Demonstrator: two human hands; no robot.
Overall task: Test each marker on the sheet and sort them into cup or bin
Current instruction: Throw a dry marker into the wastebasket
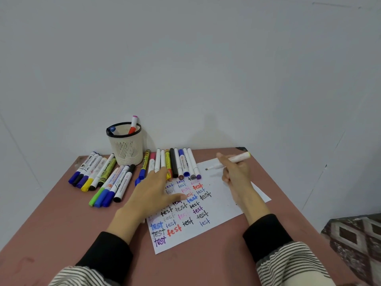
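1. The right hand [235,170] pinches a white marker [228,162] between thumb and fingers, as one holds a pen. Its uncapped tip points left and sits just above the far bare part of the sheet [231,195]; whether the tip touches the paper cannot be told.
2. The left hand [156,190] lies flat on the sheet, palm down, fingers spread and straight, pressing the paper onto the table [61,223]. It holds nothing, and its fingertips reach the near ends of the row of markers.
3. The sheet lies tilted on the table and carries many rows of the word "test" in black, blue, red, purple, pink and grey.
4. A row of markers [177,162] lies side by side just beyond the sheet's far edge, caps toward the person.
5. A second pile of markers [99,176] lies on the table to the left, well apart from the sheet.
6. A cream mesh cup [125,145] stands at the back of the table by the wall, between the two groups, with two markers inside.
7. Both arms wear black cuffs under striped sleeves [288,263].
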